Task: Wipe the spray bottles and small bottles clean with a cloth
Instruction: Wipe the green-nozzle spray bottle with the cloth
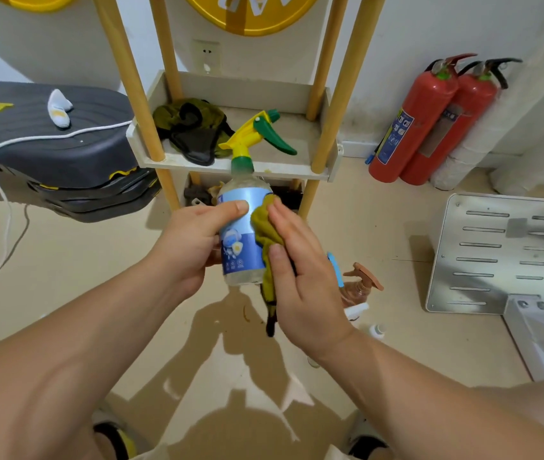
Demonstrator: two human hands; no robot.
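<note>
My left hand (194, 240) grips a clear spray bottle (240, 227) with a blue label and a yellow-and-green trigger head, held upright in front of the shelf. My right hand (300, 267) presses an olive-green cloth (265, 234) against the bottle's right side, thumb pinching the cloth, whose tail hangs down below the bottle. On the floor to the right lie a brown spray bottle (362, 283), a white-capped bottle (357, 310) partly hidden by my right hand, and a small white bottle (376, 331).
A wooden-post shelf unit (240, 164) stands right behind the bottle, with dark green cloths (191, 127) on its tray. Two red fire extinguishers (430, 124) lean on the wall at right. A perforated metal panel (503, 254) stands right; stacked black cases (51, 151) left.
</note>
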